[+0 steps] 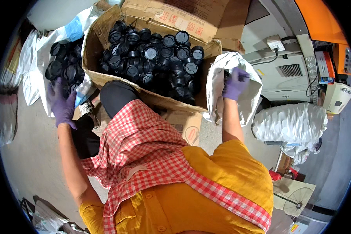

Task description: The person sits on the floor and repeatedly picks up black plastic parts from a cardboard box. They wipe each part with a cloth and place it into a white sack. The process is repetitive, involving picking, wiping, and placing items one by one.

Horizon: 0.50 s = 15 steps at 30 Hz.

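Note:
Both my hands wear purple gloves. My left hand [62, 102] reaches into the open white sack [43, 58] on the left, its fingers apart and touching the black round plastic caps [69, 73] heaped there. Over the mouth of a second white sack [253, 91] on the right is my right hand [235, 84], its fingers curled in. Whatever that hand holds, if anything, is hidden; something dark shows beside its fingers. Between the sacks, a cardboard box [144, 93] holds a big pile of similar black caps [150, 53], some with greyish round faces.
My knee [119, 97] rests against the box's near side. Flattened cardboard [191, 128] lies beneath the box. A grey machine cabinet [280, 74] with a plugged-in cable stands at right. Near it lie a stuffed whitish bag [290, 123] and a fan [296, 201].

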### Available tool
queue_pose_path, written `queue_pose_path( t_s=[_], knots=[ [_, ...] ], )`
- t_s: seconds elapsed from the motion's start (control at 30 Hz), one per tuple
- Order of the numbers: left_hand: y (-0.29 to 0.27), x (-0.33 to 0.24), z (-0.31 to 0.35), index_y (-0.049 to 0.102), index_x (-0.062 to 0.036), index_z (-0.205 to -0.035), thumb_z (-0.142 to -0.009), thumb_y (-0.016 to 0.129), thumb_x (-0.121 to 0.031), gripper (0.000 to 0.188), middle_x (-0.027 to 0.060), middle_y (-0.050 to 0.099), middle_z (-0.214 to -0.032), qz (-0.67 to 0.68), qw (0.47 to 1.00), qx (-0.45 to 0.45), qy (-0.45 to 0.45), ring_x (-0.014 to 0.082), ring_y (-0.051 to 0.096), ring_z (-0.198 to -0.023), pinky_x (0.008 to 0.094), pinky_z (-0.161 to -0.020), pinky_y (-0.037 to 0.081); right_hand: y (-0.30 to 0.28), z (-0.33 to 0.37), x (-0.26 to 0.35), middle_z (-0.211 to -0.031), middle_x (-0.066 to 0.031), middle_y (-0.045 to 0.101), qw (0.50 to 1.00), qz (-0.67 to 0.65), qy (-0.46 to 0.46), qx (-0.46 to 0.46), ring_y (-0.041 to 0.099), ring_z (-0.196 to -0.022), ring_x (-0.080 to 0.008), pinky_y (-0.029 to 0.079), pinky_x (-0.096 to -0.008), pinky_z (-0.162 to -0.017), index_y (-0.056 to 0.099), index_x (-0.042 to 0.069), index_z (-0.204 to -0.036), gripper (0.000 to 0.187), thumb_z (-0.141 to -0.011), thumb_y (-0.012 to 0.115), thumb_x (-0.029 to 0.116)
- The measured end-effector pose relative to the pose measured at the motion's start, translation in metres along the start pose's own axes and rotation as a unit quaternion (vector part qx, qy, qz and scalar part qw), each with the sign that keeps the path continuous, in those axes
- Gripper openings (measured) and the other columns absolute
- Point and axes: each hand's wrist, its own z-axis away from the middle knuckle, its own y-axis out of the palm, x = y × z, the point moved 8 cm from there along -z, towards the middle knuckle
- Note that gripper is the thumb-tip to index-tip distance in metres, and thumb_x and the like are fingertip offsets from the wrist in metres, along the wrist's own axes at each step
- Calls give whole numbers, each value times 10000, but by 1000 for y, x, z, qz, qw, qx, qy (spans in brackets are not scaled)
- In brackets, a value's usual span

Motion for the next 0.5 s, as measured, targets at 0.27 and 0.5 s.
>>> queue_pose_path(
  t_s=[0.27, 0.5],
  knots=[
    [52, -11, 17, 508, -163, -1256, -709, 692, -161, 577, 141, 388, -1391, 39, 985, 168, -29, 352, 403, -1250, 401, -1032, 359, -101, 18, -140, -1322, -191, 473, 686, 668, 225, 181, 460, -1223, -332, 385, -425, -983, 437, 149, -1336, 591, -839, 531, 454],
    [55, -14, 41, 506, -116, -1232, -739, 672, -190, 526, 169, 517, -1211, 45, 951, 306, -6, 356, 517, -1095, 419, -915, 438, -32, -12, -76, -993, -137, 654, 849, 512, 25, 126, 605, -909, -244, 460, -340, -814, 599, 31, -1064, 226, -898, 502, 150]
  ],
)
